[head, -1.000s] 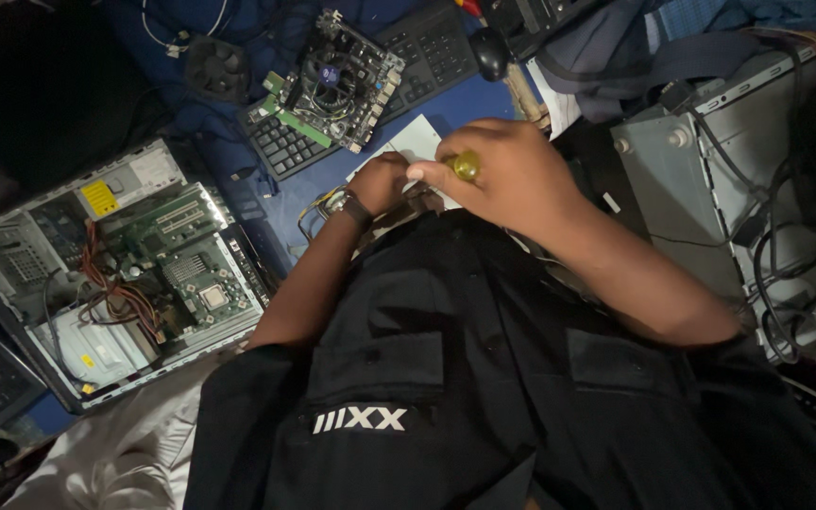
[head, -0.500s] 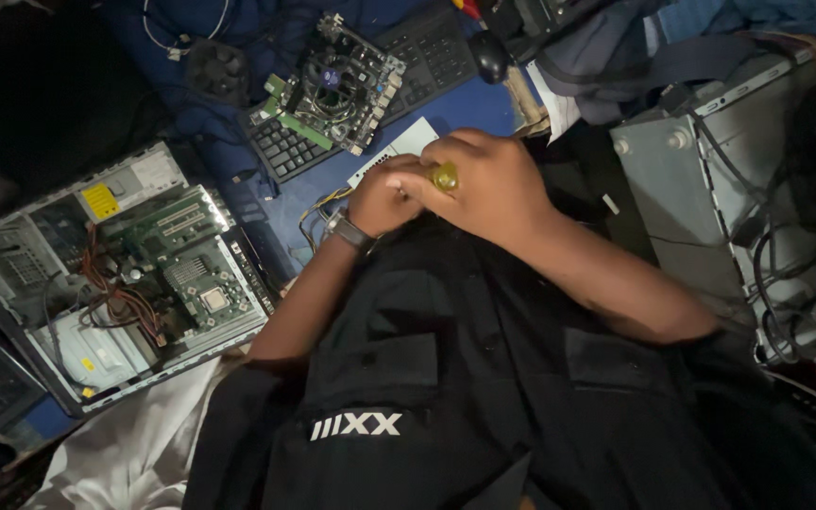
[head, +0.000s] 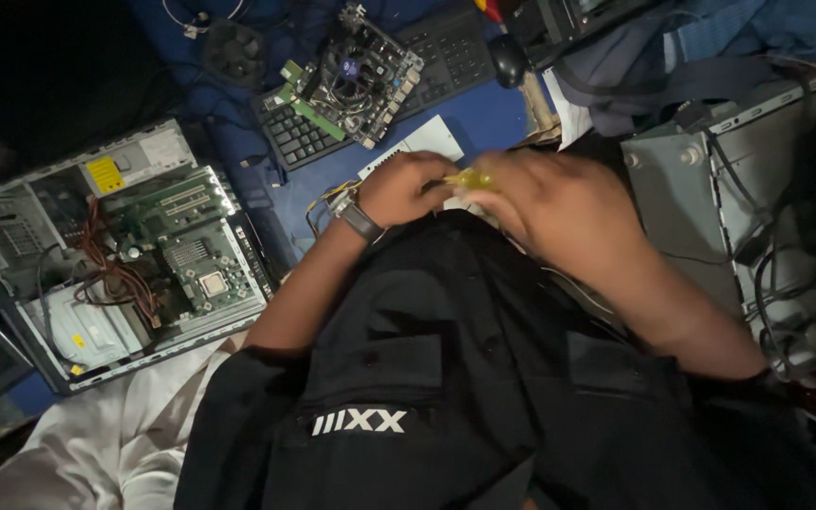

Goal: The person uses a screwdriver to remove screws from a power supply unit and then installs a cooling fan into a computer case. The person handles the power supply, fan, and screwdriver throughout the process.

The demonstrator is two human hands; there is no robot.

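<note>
Right hand (head: 559, 203) clenched around yellow-handled tool (head: 469, 178) (handle end only visible), held above the lap. Left hand (head: 408, 187) curled at the tool's tip; its grasp cannot be told. Open computer case (head: 115, 255) lies well apart.

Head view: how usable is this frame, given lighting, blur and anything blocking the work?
Head view: dim overall, top left nearly black; right hand smeared by motion blur, left hand sharper; yellow tool between them is soft; the dark shirt fills the lower frame; open PC case is lit well enough to read.
</note>
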